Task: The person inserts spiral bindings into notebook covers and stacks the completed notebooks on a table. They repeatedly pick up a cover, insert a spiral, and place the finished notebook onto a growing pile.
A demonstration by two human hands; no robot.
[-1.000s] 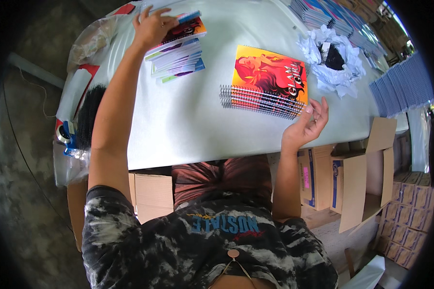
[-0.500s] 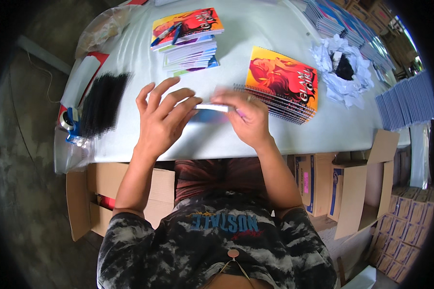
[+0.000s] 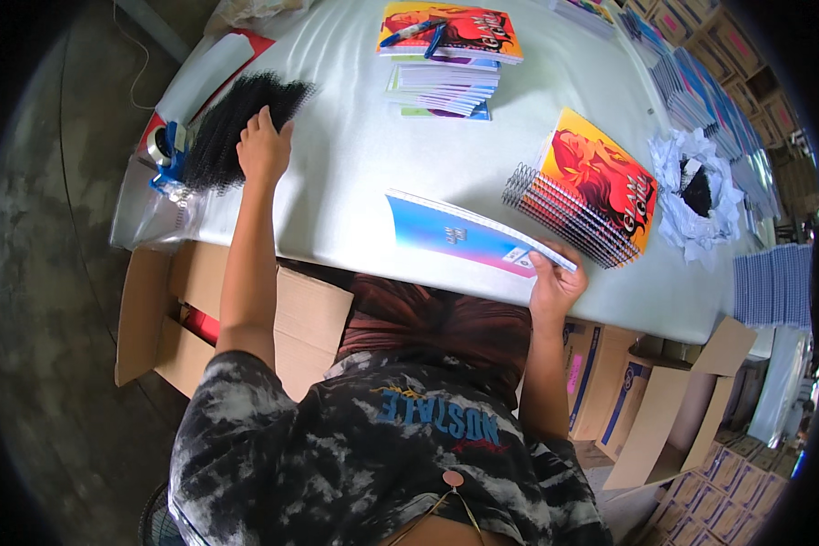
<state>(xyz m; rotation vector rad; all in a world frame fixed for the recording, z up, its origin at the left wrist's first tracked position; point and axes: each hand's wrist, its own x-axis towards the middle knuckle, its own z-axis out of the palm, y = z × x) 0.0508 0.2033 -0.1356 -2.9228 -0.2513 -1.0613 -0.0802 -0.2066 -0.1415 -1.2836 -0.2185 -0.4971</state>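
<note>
My right hand [image 3: 557, 280] pinches one end of an unbound notebook [image 3: 453, 238] with a blue-to-pink cover. A row of small holes runs along the notebook's long far edge, and it is held tilted above the table's front edge. On the left, my left hand [image 3: 264, 150] rests at the near right side of a pile of black spiral binding coils [image 3: 223, 136]. Its thumb stands apart from its fingers, and I see no coil lifted in it. Several spiral-bound notebooks [image 3: 601, 182] with red and yellow covers lie fanned in a stack to the right.
At the back, a stack of notebooks [image 3: 446, 86] carries two pens [image 3: 435, 38]. Crumpled pale wrapping [image 3: 696, 196] holds more black coils on the right. A blue tape dispenser [image 3: 167, 156] sits at the left edge. Open cardboard boxes [image 3: 309, 314] stand below the table's front.
My left hand has left the notebook and reached left to the coil pile. My right hand has moved right and down with the notebook, whose cover now shows. The view has shifted.
</note>
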